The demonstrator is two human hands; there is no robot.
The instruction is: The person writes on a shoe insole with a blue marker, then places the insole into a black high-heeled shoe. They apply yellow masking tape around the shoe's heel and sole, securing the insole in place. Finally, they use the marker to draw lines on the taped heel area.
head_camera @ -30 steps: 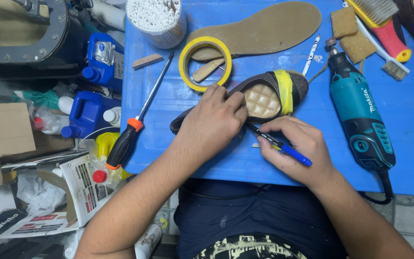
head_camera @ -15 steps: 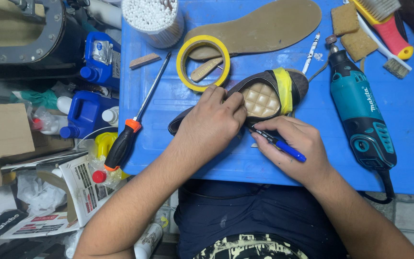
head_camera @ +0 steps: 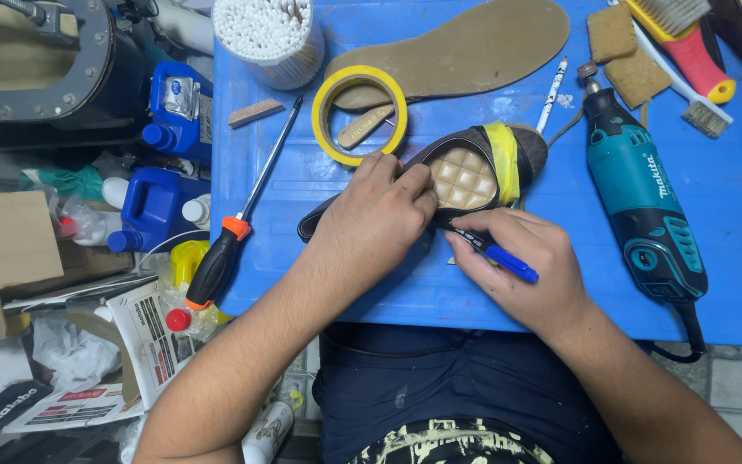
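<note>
shoe (head_camera: 474,176) middle hidden (left hand (head_camera: 380,219)) — pen (head_camera: 495,251) half-covered

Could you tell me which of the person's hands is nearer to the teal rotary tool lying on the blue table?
The right. The right hand, holding a blue pen, sits just left of the teal rotary tool, apart from it. The left hand presses the shoe, farther left.

On the workbench (head_camera: 319,283) the shoe (head_camera: 474,172) lies at centre. Far of it sit a tape roll (head_camera: 360,115) and an insole (head_camera: 465,47). A screwdriver (head_camera: 238,219) lies left, a rotary tool (head_camera: 641,202) right.
</note>
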